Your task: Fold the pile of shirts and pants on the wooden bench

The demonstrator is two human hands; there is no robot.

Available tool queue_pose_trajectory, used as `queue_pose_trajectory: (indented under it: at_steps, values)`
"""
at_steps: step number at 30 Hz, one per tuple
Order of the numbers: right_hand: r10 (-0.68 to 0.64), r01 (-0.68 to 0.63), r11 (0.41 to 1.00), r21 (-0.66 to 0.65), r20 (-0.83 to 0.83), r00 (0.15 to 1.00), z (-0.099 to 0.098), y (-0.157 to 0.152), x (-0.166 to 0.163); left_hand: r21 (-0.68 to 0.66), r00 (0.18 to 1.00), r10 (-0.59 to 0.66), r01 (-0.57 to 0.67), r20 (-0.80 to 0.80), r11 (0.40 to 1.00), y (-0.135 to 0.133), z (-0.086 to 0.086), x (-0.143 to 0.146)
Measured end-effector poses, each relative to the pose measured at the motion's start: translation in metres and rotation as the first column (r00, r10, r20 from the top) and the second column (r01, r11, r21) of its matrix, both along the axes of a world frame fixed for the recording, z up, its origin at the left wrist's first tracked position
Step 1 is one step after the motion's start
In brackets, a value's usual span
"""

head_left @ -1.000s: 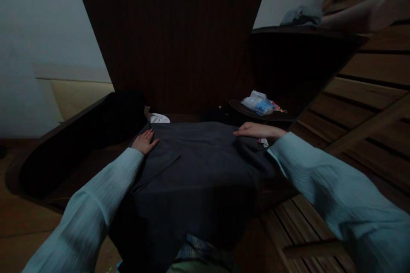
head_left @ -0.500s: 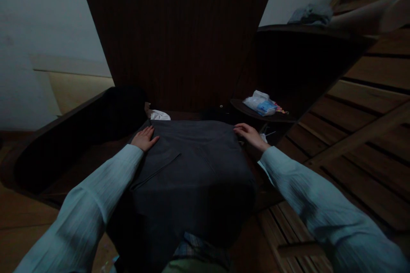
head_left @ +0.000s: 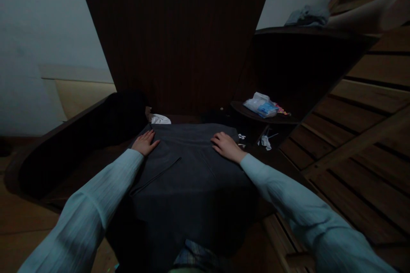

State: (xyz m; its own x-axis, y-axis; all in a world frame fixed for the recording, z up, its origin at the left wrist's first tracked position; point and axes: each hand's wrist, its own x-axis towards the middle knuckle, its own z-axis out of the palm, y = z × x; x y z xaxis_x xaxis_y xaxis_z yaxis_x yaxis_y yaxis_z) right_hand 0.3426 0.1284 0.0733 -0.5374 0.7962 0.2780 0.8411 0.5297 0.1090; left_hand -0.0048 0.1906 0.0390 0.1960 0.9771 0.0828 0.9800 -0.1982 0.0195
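A dark grey garment [head_left: 188, 170] with two slanted, pocket-like seams lies spread over a dark wooden surface, its lower part hanging toward me. My left hand [head_left: 145, 142] rests flat on its upper left edge, fingers stretched out. On the upper right part of the cloth lies my right hand [head_left: 228, 147], fingers slightly bent and apart, pressing down on the fabric. Neither hand grips anything that I can see.
A plastic packet [head_left: 262, 106] sits on a small corner shelf [head_left: 246, 112] at right. White crumpled paper [head_left: 161, 119] lies behind the garment. A black bundle [head_left: 123, 113] is at left. Wooden slats [head_left: 368, 123] stand at right, and a tall dark panel [head_left: 179, 42] rises behind.
My right hand has moved left from the garment's upper right corner onto the cloth, uncovering small white things beside it. My left hand stays in place.
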Motion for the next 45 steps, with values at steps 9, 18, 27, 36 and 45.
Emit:
queue_pose_trajectory:
  at_steps: [9, 18, 27, 36, 45]
  values:
    - [-0.001, -0.02, 0.963, -0.268, -0.078, 0.997, -0.01, 0.007, -0.028, -0.034, 1.0, 0.002, -0.002, -0.019, 0.999, -0.001, 0.003, 0.002]
    - [0.187, -0.249, 0.946, -0.21, -0.274, 0.943, -0.007, -0.014, -0.033, 0.022, 1.0, -0.025, 0.025, -0.001, 0.999, 0.006, -0.006, -0.004]
    - [-0.361, 0.343, 0.93, -0.131, -0.498, 0.788, 0.025, 0.023, 0.071, 0.009, 1.0, -0.004, 0.004, 0.0, 1.0, 0.001, 0.0, 0.0]
    - [-0.542, 0.188, 0.812, -0.552, -0.595, 0.593, 0.006, 0.036, 0.092, 0.024, 1.0, -0.013, 0.013, 0.001, 1.0, 0.002, -0.002, -0.001]
    - [-0.6, 0.447, 0.793, -0.413, -0.657, 0.456, -0.011, 0.018, 0.067, -0.005, 1.0, 0.001, -0.001, 0.001, 1.0, -0.001, 0.002, 0.002]
